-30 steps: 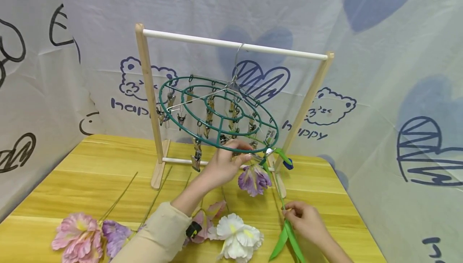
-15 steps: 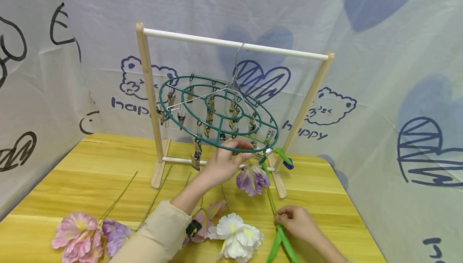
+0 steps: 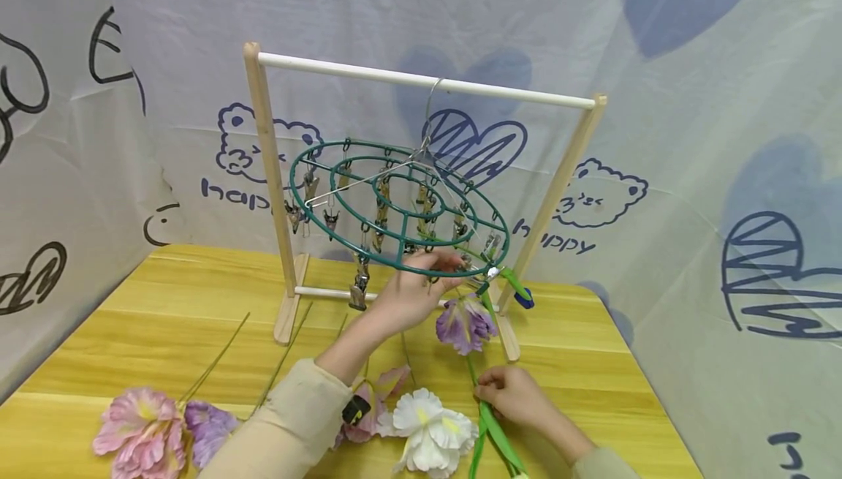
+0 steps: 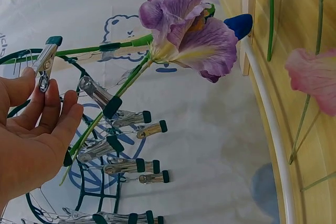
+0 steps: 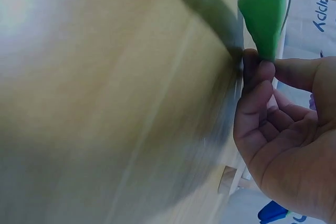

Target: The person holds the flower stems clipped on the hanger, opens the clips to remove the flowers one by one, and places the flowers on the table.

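Left grip (image 3: pixel 411 296) found pinching a metal clip (image 4: pixel 47 59) at the round green hanger (image 3: pixel 403 249), near a hanging purple flower (image 3: pixel 465 324); my right grip (image 3: pixel 513 395) pinches a leafy stem (image 3: pixel 496 431) low over the bench (image 3: pixel 579 362). Step in hand, I judge, is clipping stems — next move calls for raising the stem's end into the clip.

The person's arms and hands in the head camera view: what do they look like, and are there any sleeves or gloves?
The left hand and right hand are bare, without gloves. A loose, cream-beige cloth sleeve covers much of the left arm; a small black object with yellow-green marks shows at its edge. Only a bit of the right arm's beige cloth cuff shows.
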Action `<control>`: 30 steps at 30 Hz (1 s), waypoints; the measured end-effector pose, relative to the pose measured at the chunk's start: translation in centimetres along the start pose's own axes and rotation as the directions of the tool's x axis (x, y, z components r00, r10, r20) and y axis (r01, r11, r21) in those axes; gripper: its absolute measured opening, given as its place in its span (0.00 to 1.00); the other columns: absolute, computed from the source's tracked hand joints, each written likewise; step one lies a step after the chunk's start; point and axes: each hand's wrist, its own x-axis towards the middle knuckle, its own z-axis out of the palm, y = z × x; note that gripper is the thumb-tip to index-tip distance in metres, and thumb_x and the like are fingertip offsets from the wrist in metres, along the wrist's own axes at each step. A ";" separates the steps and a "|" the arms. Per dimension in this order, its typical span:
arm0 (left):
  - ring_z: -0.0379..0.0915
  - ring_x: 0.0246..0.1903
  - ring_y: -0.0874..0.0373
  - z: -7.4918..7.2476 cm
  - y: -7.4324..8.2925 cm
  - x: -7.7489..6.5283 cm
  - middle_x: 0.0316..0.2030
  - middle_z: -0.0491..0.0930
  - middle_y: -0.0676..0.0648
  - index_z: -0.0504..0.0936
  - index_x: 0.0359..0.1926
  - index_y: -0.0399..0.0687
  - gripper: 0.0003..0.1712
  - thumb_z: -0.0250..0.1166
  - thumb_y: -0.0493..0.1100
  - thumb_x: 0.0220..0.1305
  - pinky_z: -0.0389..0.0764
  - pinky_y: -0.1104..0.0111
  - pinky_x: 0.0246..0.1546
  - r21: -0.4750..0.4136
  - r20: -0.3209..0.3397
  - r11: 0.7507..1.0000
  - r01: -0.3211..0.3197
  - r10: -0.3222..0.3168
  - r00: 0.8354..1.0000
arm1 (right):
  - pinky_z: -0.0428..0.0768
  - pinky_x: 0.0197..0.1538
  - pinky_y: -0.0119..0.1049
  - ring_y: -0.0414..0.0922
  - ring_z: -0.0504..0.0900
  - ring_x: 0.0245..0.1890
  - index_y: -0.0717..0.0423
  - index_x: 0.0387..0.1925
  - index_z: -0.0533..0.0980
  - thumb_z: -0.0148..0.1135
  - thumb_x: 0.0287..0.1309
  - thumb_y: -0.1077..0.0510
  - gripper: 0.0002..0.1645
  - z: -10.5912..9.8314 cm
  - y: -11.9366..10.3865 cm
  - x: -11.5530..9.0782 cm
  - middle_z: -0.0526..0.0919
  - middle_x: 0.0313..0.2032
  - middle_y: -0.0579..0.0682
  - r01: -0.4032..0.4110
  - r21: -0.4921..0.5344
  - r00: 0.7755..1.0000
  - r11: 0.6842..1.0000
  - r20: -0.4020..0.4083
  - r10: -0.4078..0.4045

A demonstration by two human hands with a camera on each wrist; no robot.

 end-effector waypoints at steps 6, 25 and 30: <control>0.83 0.50 0.51 0.1 0.0 -0.1 0.52 0.83 0.44 0.81 0.56 0.43 0.13 0.65 0.39 0.74 0.86 0.67 0.44 -0.018 0.020 1.000 0.000 0.001 1.000 | 0.76 0.21 0.29 0.38 0.76 0.17 0.66 0.43 0.84 0.68 0.65 0.60 0.11 0.1 -0.1 1.4 0.83 0.23 0.45 0.040 -0.024 0.998 0.999 -0.038 -0.041; 0.76 0.58 0.48 0.4 0.1 -0.6 0.59 0.80 0.47 0.83 0.57 0.50 0.16 0.69 0.46 0.72 0.81 0.54 0.57 -0.007 0.026 1.000 0.024 -0.024 0.999 | 0.75 0.23 0.30 0.36 0.73 0.15 0.63 0.43 0.86 0.69 0.65 0.58 0.11 -0.3 -0.3 3.1 0.81 0.19 0.45 0.110 -0.103 0.990 0.989 -0.073 -0.118; 0.76 0.56 0.48 0.6 0.0 -0.7 0.60 0.79 0.47 0.82 0.59 0.48 0.17 0.69 0.45 0.72 0.82 0.55 0.55 -0.032 0.034 0.999 0.023 -0.022 0.999 | 0.76 0.22 0.30 0.38 0.76 0.19 0.65 0.47 0.85 0.68 0.67 0.57 0.15 -0.7 0.0 2.5 0.81 0.22 0.47 0.084 -0.039 0.992 0.996 -0.096 -0.087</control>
